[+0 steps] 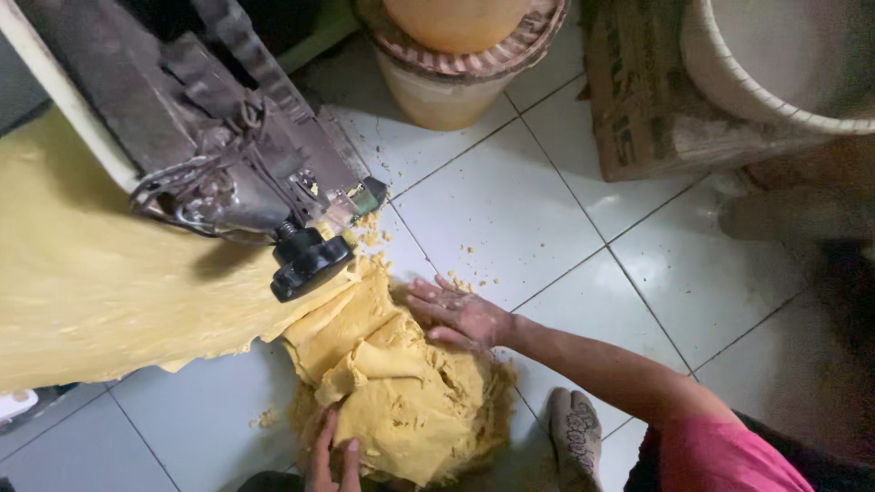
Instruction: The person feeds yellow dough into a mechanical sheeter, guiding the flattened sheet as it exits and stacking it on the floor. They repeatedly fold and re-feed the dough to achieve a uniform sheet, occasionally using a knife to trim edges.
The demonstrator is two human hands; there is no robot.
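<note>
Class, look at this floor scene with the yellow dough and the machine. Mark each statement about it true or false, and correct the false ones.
1. The right hand rests on the dough pile. True.
2. The dough pile sits in a metal tray. False: it lies on the white floor tiles.
3. A dough sheet hangs from the machine. True.
4. The left hand grips the black knob. False: it touches the pile's near edge.
5. Crumbs lie on the tiles. True.
</note>
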